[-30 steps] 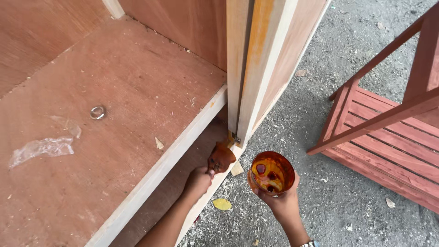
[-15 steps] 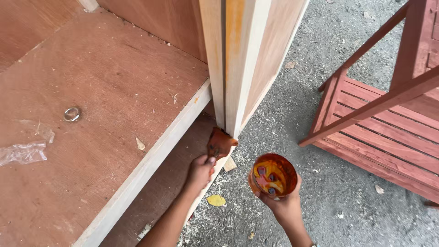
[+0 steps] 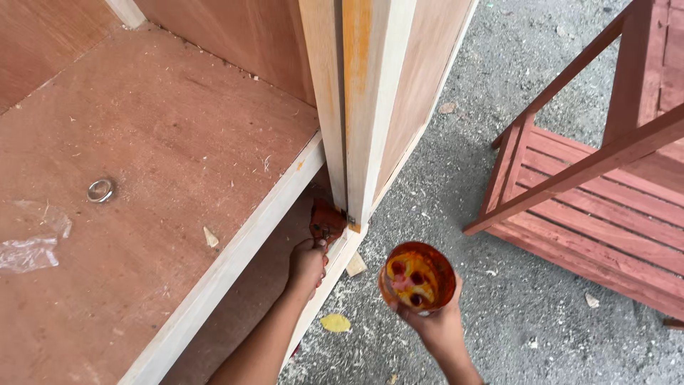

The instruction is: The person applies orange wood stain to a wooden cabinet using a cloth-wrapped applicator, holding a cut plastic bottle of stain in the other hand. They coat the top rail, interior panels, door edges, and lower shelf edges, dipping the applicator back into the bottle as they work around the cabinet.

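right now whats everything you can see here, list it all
brush: one, rust-orange, at the foot of the upright post
cup: one, orange, stained inside, over the ground
upright post: one, pale wood with an orange streak, cabinet corner
cabinet floor: one, reddish-brown board
metal ring: one, silver, on the cabinet floor
plastic scrap: one, clear, left edge
rack: one, red-brown slatted wood, right
leaf: one, yellow, on the grey ground
left hand: holds the brush
right hand: holds the cup
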A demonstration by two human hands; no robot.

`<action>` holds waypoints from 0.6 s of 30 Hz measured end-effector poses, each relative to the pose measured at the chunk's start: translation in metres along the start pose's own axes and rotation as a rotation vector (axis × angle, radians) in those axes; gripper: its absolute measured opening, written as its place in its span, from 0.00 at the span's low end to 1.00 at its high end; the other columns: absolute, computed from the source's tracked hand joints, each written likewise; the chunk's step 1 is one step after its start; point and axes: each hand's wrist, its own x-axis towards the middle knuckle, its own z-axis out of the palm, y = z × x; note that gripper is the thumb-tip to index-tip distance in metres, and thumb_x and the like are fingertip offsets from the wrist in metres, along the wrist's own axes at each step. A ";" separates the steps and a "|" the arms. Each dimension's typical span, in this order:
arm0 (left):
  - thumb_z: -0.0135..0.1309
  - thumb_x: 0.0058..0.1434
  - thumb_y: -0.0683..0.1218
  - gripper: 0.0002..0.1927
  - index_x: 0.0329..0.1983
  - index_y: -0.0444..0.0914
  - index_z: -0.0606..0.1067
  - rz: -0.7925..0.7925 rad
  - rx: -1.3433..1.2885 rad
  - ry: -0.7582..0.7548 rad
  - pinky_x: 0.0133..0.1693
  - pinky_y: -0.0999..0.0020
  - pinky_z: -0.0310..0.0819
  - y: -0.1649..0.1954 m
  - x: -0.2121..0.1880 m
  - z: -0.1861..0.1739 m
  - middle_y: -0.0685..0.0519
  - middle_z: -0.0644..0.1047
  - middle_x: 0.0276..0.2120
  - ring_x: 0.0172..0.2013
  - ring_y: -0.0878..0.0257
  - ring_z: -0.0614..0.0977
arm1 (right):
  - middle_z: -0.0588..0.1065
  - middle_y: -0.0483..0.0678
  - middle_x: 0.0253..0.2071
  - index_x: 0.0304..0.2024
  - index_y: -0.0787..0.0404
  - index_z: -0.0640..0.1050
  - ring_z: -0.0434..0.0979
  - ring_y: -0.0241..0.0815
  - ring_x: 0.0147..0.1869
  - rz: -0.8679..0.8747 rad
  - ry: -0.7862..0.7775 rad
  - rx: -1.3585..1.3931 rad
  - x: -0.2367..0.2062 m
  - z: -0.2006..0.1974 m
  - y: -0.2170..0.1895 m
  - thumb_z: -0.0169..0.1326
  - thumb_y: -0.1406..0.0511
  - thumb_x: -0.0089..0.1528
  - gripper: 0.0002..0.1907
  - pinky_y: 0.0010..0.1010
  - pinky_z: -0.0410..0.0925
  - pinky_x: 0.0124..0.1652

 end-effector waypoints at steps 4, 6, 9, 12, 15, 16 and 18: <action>0.49 0.68 0.53 0.18 0.36 0.33 0.76 0.160 0.068 0.127 0.33 0.49 0.66 -0.022 -0.016 -0.001 0.42 0.76 0.24 0.26 0.49 0.74 | 0.69 0.56 0.59 0.61 0.65 0.57 0.75 0.46 0.63 0.014 0.007 0.192 0.006 0.002 0.005 0.74 0.67 0.43 0.51 0.37 0.74 0.56; 0.49 0.67 0.52 0.17 0.36 0.33 0.78 0.269 0.281 0.247 0.37 0.49 0.72 -0.025 -0.012 0.013 0.39 0.79 0.28 0.31 0.45 0.79 | 0.69 0.56 0.59 0.62 0.65 0.56 0.75 0.46 0.63 -0.005 0.013 0.154 0.008 0.003 0.005 0.74 0.67 0.42 0.52 0.36 0.74 0.56; 0.50 0.67 0.50 0.15 0.37 0.34 0.80 0.333 0.449 0.333 0.39 0.47 0.72 -0.020 -0.002 0.041 0.36 0.79 0.34 0.37 0.39 0.78 | 0.68 0.56 0.59 0.62 0.64 0.57 0.74 0.47 0.63 -0.020 0.042 0.059 0.009 0.005 0.001 0.74 0.68 0.41 0.53 0.37 0.73 0.57; 0.50 0.65 0.49 0.15 0.39 0.32 0.78 0.272 0.348 0.300 0.40 0.48 0.72 -0.010 -0.008 0.046 0.35 0.80 0.35 0.37 0.38 0.79 | 0.70 0.55 0.59 0.61 0.63 0.55 0.77 0.46 0.63 0.058 -0.021 0.215 0.007 0.008 -0.005 0.72 0.65 0.44 0.51 0.37 0.76 0.56; 0.50 0.67 0.49 0.16 0.40 0.30 0.77 0.201 0.061 0.123 0.38 0.47 0.67 -0.009 -0.015 0.028 0.31 0.77 0.35 0.35 0.34 0.77 | 0.67 0.56 0.59 0.61 0.63 0.56 0.74 0.47 0.63 0.052 -0.022 0.060 0.003 0.009 -0.009 0.75 0.67 0.42 0.52 0.38 0.73 0.58; 0.49 0.69 0.49 0.16 0.42 0.29 0.75 0.123 -0.012 0.053 0.36 0.41 0.62 -0.008 -0.018 0.019 0.25 0.74 0.37 0.35 0.27 0.72 | 0.68 0.56 0.59 0.60 0.63 0.57 0.74 0.47 0.63 0.066 -0.027 0.057 0.003 0.009 -0.009 0.75 0.67 0.42 0.52 0.38 0.74 0.58; 0.49 0.70 0.49 0.16 0.42 0.29 0.75 0.136 0.025 0.042 0.35 0.42 0.62 -0.004 -0.020 0.011 0.26 0.74 0.37 0.35 0.28 0.71 | 0.69 0.55 0.58 0.60 0.63 0.58 0.74 0.46 0.63 0.117 -0.053 0.052 0.001 0.010 -0.008 0.74 0.67 0.41 0.51 0.38 0.74 0.58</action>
